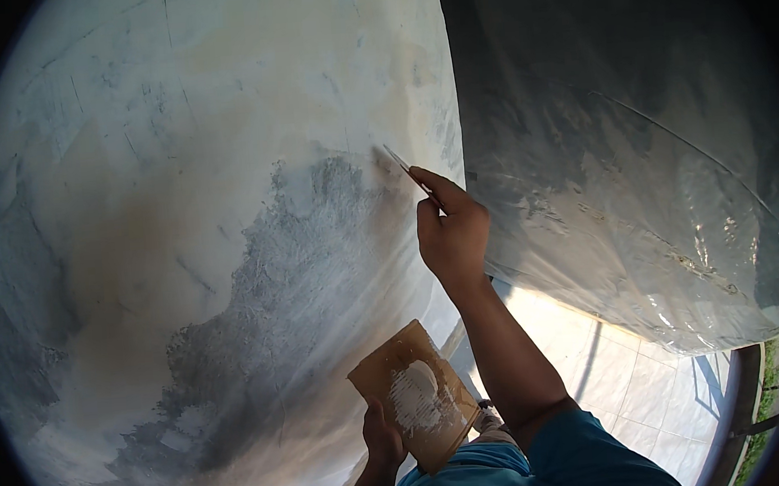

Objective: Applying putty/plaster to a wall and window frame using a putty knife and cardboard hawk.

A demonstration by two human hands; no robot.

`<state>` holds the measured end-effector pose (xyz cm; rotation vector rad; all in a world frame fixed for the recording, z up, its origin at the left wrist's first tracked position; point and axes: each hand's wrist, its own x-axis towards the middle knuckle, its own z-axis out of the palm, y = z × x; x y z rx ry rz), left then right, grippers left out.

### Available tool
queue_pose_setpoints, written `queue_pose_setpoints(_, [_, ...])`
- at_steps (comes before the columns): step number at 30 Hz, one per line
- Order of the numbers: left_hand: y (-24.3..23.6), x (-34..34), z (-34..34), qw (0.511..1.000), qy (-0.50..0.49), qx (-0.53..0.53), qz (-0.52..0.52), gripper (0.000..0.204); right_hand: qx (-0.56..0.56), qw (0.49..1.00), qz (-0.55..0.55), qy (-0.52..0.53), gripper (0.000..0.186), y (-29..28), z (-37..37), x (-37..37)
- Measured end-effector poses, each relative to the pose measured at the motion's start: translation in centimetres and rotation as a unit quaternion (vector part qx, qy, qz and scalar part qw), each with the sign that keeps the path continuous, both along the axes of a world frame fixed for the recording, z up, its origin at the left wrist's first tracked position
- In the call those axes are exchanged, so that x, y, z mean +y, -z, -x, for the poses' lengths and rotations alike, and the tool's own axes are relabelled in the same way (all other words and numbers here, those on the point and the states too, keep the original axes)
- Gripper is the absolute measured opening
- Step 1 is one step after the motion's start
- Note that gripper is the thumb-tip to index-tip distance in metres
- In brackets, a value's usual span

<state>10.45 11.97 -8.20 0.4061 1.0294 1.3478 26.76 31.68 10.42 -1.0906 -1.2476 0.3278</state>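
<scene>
My right hand [451, 225] grips a thin, flat metal spreader [397, 157] with its tip at the pale, mottled surface [202, 148], near a darker brownish smudge beside a rough grey patch. My left hand [381, 433] holds a brown cardboard piece [372, 380] by its left side, low in the view in front of my body. A ridged smear of white paste [414, 397] lies on the cardboard.
Wrinkled, shiny plastic sheeting [639, 198] hangs over a dark area on the right. Below it show a sunlit tiled floor [639, 388], a dark edge rail [745, 399] and a strip of greenery [773, 397]. My shoe shows beside the cardboard.
</scene>
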Motion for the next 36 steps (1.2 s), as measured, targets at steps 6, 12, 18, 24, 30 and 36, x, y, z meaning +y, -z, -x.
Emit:
queue_pose_setpoints(6, [-1.4,0.0,-0.3,0.999,-0.026,-0.039,0.02,0.061,-0.095,0.993,0.016,-0.071,0.033,5.2,2.6,-3.2])
queue_pose_setpoints(12, [0.6,0.1,-0.4,1.0,0.012,0.003,-0.011,0.061,-0.056,0.993,-0.083,0.067,0.027,-0.6,1.1,1.4])
queue_pose_setpoints(18, [0.5,-0.8,0.3,1.0,-0.017,0.012,-0.012,0.062,-0.085,0.985,0.078,-0.13,0.031,5.1,2.4,-4.0])
queue_pose_setpoints(24, [1.2,0.0,-0.6,0.999,-0.014,-0.008,-0.038,0.062,-0.082,0.985,-0.124,0.086,0.031,0.2,1.4,2.0])
queue_pose_setpoints(30, [1.6,-0.4,0.5,0.999,-0.034,-0.001,-0.036,0.062,-0.032,0.991,0.047,-0.123,0.033,5.7,0.8,-2.3])
queue_pose_setpoints(36, [2.1,-0.3,-0.1,0.999,-0.022,0.022,-0.042,0.062,-0.125,0.975,-0.157,0.091,0.042,0.1,2.5,1.8])
